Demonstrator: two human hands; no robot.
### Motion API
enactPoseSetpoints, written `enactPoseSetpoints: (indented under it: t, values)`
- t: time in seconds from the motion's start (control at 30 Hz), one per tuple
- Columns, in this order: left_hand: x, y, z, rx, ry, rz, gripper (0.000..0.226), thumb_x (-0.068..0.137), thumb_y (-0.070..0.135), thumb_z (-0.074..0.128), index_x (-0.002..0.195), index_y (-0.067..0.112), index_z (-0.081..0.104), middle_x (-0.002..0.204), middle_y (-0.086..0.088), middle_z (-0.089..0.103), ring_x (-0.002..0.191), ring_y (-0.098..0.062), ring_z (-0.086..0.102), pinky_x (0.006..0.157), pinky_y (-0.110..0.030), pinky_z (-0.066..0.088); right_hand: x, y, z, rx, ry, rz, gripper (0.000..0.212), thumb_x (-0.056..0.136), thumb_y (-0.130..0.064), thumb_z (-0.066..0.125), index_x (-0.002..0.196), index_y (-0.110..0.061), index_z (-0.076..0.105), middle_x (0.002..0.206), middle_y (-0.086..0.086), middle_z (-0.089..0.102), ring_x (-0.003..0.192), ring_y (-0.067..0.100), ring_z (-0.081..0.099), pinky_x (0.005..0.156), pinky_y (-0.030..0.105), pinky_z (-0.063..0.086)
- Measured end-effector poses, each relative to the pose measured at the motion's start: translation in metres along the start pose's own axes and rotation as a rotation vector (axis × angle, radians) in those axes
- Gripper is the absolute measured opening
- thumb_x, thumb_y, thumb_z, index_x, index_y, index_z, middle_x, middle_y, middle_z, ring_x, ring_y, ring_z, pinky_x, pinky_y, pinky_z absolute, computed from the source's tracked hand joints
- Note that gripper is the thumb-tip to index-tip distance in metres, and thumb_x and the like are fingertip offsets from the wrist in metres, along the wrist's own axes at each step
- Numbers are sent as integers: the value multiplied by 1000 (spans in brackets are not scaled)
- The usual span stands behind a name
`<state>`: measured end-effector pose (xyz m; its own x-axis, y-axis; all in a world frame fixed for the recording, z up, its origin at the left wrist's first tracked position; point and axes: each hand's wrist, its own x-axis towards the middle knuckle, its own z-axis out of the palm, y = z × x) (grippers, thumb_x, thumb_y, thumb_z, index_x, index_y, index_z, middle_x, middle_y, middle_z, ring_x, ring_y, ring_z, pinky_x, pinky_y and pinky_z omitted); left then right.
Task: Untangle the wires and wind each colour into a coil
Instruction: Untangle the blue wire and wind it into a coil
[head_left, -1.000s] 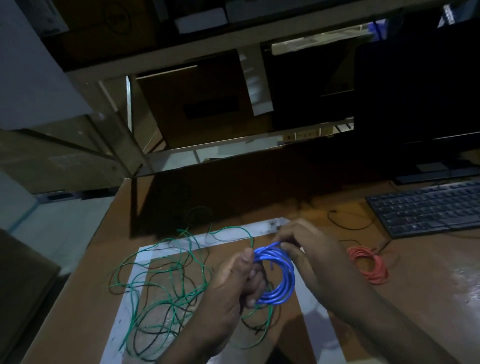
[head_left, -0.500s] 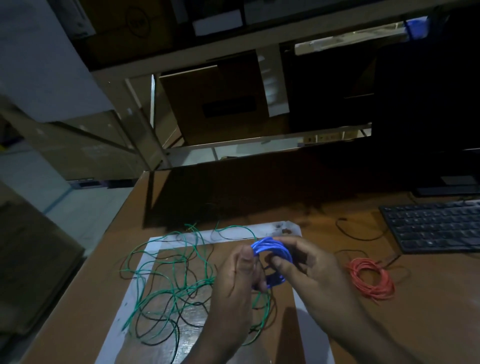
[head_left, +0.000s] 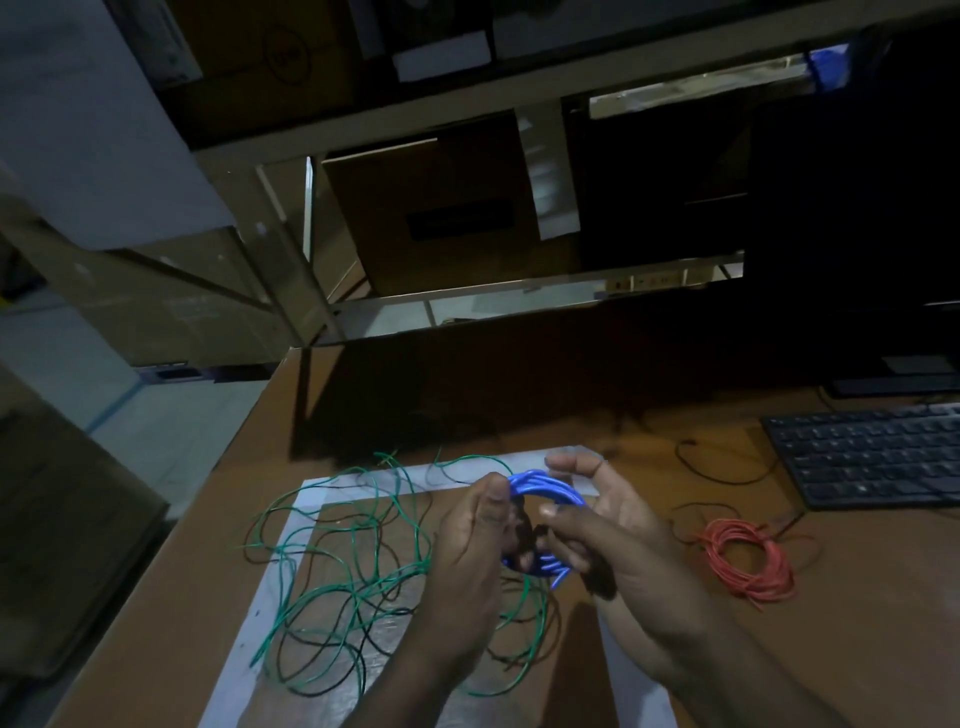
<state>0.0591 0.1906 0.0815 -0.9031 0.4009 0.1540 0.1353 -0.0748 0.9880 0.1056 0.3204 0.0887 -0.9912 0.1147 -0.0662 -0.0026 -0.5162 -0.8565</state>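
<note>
Blue coil nearly done, green and black wires wait in a tangle

On the left of the desk (head_left: 208, 545) the green wire (head_left: 332, 582) and black wire (head_left: 317, 649) lie loosely tangled. At centre, above it, the left hand (head_left: 467, 561) grips the blue coil (head_left: 540, 483), thumb pinching its loops, while the right hand (head_left: 613, 535) pinches its other side, fingers curled. The red coil (head_left: 748, 558) lies finished further right, near the keyboard (head_left: 872, 452). Next, probably: secure the blue end, set it down beside the red, then tease green from black.

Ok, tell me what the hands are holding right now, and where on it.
Both hold the blue wire coil: the left hand grips its left side, the right hand pinches its right side.
</note>
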Motion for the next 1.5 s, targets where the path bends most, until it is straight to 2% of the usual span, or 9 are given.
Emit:
enactPoseSetpoints:
  t: [0.13, 0.3, 0.5, 0.6, 0.77, 1.03, 1.13, 1.33, 1.5]
  values:
    - [3, -1, -5, 4, 105, 31, 44, 103, 40, 36, 71, 17, 56, 57, 3, 50, 54, -10, 48, 55, -19, 43, 0, 9, 10, -474, 202, -275, 53, 88, 2, 70, 121, -34, 47, 92, 4, 70, 79, 16, 72, 73, 36, 62]
    - [-5, -12, -16, 139, 65, 99, 41, 98, 60, 41, 69, 35, 57, 61, 8, 48, 58, -10, 45, 58, -24, 41, 0, 28, 15, -984, 316, -390, 49, 76, -3, 73, 100, -38, 47, 99, -17, 55, 96, 4, 57, 74, 26, 53]
    - [-8, -27, -28, 346, 106, 180, 37, 98, 65, 38, 92, 42, 66, 74, 8, 63, 68, -12, 60, 62, -40, 52, 8, 38, 28, -1045, 291, -253, 35, 84, -10, 65, 108, -33, 53, 107, -14, 51, 91, 3, 57, 74, 27, 55]
    - [-5, -23, -39, 347, 108, 192, 35, 99, 60, 37, 81, 43, 61, 67, 10, 56, 61, -9, 52, 61, -26, 43, 10, 39, 30, -1143, 210, -255, 49, 92, -11, 56, 135, -36, 52, 123, -13, 59, 102, -2, 58, 84, 14, 50]
    - [1, -5, -52, -173, 158, -98, 54, 102, 59, 44, 57, 30, 45, 56, 4, 31, 53, -13, 33, 60, -29, 33, 7, 33, 32, -1195, 118, -324, 56, 104, -19, 50, 154, -39, 34, 130, -13, 61, 112, -2, 58, 92, 18, 51]
    - [3, 3, -74, -835, -74, -394, 45, 105, 48, 42, 72, 18, 49, 54, 7, 17, 48, -9, 22, 101, -40, 45, 6, 32, 33, -353, 55, -284, 41, 92, -7, 68, 132, -15, 66, 119, 14, 72, 112, 28, 69, 87, 30, 58]
    - [4, 5, -73, -766, -51, -360, 45, 104, 48, 42, 71, 18, 47, 56, 6, 15, 50, -10, 19, 92, -38, 51, 8, 41, 35, -172, 69, -244, 32, 89, -18, 75, 121, -16, 74, 115, 24, 72, 102, 29, 70, 83, 29, 59]
    - [8, -14, -69, -187, 143, -103, 46, 102, 49, 38, 65, 22, 39, 58, 6, 28, 54, -14, 31, 62, -32, 32, 1, 62, 42, -1103, 556, -429, 29, 103, -28, 54, 129, -30, 66, 124, -17, 61, 116, -1, 55, 90, 3, 36]
    - [3, -27, -67, -162, 153, -46, 52, 103, 51, 39, 71, 11, 39, 59, 1, 34, 55, -14, 36, 56, -20, 39, 2, 85, 63, -1128, 526, -358, 37, 102, -32, 53, 139, -35, 54, 119, -22, 48, 111, 3, 54, 90, 23, 49]
